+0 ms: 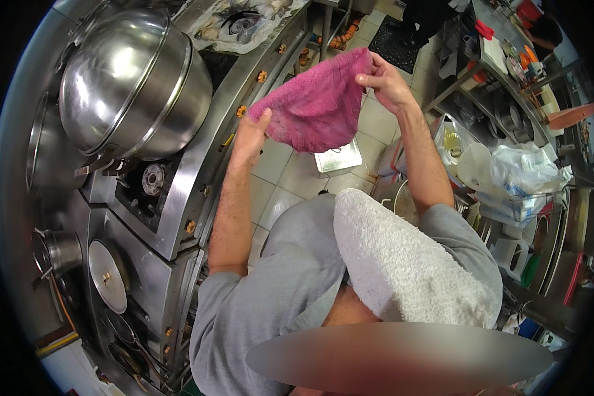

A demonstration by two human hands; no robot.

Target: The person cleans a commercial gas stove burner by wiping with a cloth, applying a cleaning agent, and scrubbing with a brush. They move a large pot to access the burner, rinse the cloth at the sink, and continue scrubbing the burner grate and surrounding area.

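A pink terry cloth (321, 104) hangs stretched between my two hands, sagging in the middle. My left hand (253, 136) pinches its near left corner, with the thumb on top, close to the front edge of the steel stove. The other end is gripped by my right hand (388, 83), farther out over the tiled floor. Below the cloth a square metal tin (340, 157) stands on the floor, partly covered from view. A white towel (401, 257) is draped over my right shoulder.
Left of me, a large domed steel pot (138, 84) sits on the stove (178, 198), which has brass-coloured knobs along its front. Behind it is a pan lid (108, 277). White plastic bags (522, 171) fill the right side. A person in dark clothes (428, 20) stands beyond a black mat (393, 44).
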